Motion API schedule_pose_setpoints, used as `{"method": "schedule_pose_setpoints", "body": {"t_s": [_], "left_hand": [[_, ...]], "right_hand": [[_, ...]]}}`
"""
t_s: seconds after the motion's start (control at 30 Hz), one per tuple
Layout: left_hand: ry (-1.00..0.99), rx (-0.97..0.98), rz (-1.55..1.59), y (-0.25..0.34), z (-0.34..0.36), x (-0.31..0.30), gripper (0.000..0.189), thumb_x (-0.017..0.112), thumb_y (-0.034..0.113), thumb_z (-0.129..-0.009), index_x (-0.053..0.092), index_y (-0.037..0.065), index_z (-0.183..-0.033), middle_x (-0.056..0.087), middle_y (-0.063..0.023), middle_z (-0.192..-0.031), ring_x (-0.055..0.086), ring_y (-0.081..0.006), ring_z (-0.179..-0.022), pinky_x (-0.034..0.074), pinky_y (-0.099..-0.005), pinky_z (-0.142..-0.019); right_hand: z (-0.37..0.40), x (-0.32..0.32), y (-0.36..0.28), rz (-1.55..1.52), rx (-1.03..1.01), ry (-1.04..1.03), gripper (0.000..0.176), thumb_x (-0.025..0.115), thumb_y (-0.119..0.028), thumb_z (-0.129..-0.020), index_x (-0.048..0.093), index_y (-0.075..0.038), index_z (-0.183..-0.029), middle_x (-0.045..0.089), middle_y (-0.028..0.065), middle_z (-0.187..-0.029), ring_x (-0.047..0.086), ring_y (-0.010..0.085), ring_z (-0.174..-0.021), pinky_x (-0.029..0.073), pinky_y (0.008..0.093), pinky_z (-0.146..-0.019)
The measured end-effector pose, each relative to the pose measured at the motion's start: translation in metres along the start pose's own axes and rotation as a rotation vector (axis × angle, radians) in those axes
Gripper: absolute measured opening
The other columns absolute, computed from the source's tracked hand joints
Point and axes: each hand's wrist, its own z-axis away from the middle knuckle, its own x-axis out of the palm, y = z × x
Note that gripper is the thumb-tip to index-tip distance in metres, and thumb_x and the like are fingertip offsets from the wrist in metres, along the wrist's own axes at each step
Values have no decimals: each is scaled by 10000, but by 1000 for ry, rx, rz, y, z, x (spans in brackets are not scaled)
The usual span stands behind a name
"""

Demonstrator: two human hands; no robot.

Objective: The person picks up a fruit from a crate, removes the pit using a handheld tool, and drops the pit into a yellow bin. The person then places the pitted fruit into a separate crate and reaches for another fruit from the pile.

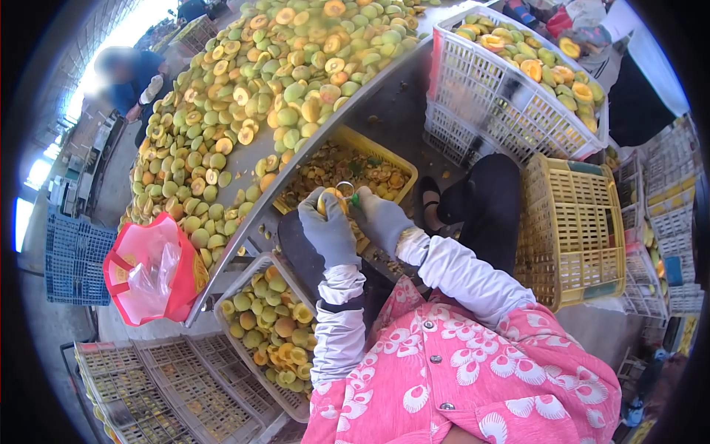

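My left hand [327, 229], in a grey glove, is closed around an orange-fleshed peach half [332, 198]. In my right hand [382, 222], gloved too, is a pitting tool with a green handle [355, 200] and a round metal loop [345, 188]. The loop is right at the fruit, and both hands meet in front of my lap. Beneath them stands a yellow crate [405, 164] with pits and scraps in it. To the left of my knee, a pale crate [220, 311] holds green and yellow peach halves.
A metal table [244, 159] is heaped with halved peaches, and a red bag [126, 277] hangs at its near corner. A white crate [473, 96] full of halves stands front right, beside a yellow crate [573, 229]. Another person [133, 81] is at the far left.
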Motion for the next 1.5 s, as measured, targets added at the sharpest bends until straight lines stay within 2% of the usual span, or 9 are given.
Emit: {"method": "schedule_pose_setpoints", "body": {"t_s": [0.17, 0.3, 0.43, 0.53, 0.67, 0.87, 0.97, 1.3, 1.5], "left_hand": [[245, 548, -594, 25, 2, -48, 218, 537, 177, -1003, 610, -14, -1079, 641, -125, -992, 615, -225, -877, 505, -332, -811], [340, -228, -312, -1, 8, -169, 239, 583, 167, -964, 595, -52, -1060, 623, -112, -973, 573, -190, -866, 499, -320, -770], [-291, -528, -1456, -73, 52, -312, 308, 633, 241, -895, 673, -38, -1018, 678, -250, -974, 656, -400, -856, 502, -463, -772], [-196, -273, -1383, -95, 49, -347, 263, 622, 215, -906, 697, -22, -989, 697, -201, -961, 664, -369, -869, 508, -429, -795], [-135, 129, -789, -8, -81, -184, 193, 602, 114, -924, 684, -4, -1052, 700, -154, -948, 671, -266, -845, 518, -355, -794], [-516, 809, -1092, -27, -259, 26, 405, 624, 170, -872, 602, 146, -1276, 602, -161, -1251, 581, -393, -1113, 469, -443, -975], [-650, 614, -1401, -34, -295, 80, 392, 630, 208, -871, 590, 112, -1249, 573, -176, -1287, 570, -412, -1127, 492, -440, -955], [-394, -19, -1085, -43, -317, -8, 600, 780, 331, -784, 524, 25, -1232, 661, -256, -1148, 647, -388, -1066, 515, -426, -899], [-443, 227, -920, -68, -301, -54, 573, 706, 274, -838, 544, 79, -1352, 633, -237, -1227, 609, -366, -1150, 470, -407, -985]], "right_hand": [[-47, 47, 100, 96, 289, -97, 308, 519, -240, -957, 483, -9, -1157, 661, 287, -1041, 645, 443, -991, 495, 494, -861], [-34, 21, 76, 102, 272, -156, 379, 530, -284, -958, 482, 12, -1190, 655, 292, -1053, 636, 451, -1005, 490, 485, -868], [-43, 28, 81, 6, 273, -118, 388, 542, -326, -957, 502, -7, -1174, 656, 283, -1025, 633, 450, -978, 485, 484, -837], [-47, 35, 88, -32, 175, -187, 331, 528, -342, -967, 558, -43, -1106, 660, 266, -959, 625, 439, -953, 476, 483, -812], [-51, 38, 87, -250, 190, -173, 430, 551, -416, -955, 545, -33, -1149, 659, 268, -1029, 634, 409, -1014, 478, 439, -858], [-56, 35, 105, -406, 346, -106, 532, 598, -458, -923, 513, -7, -1192, 656, 254, -1100, 651, 354, -1053, 490, 407, -844], [-61, 16, 101, -451, 410, -143, 502, 606, -416, -928, 512, -9, -1206, 673, 232, -1035, 673, 329, -994, 499, 398, -798], [-45, 15, 88, -451, 302, -175, 394, 564, -356, -949, 521, -18, -1148, 667, 236, -953, 662, 394, -907, 500, 413, -773], [-22, 11, 64, -421, 156, -165, 350, 537, -339, -970, 527, -39, -1151, 673, 203, -925, 673, 356, -854, 506, 399, -762]]}}
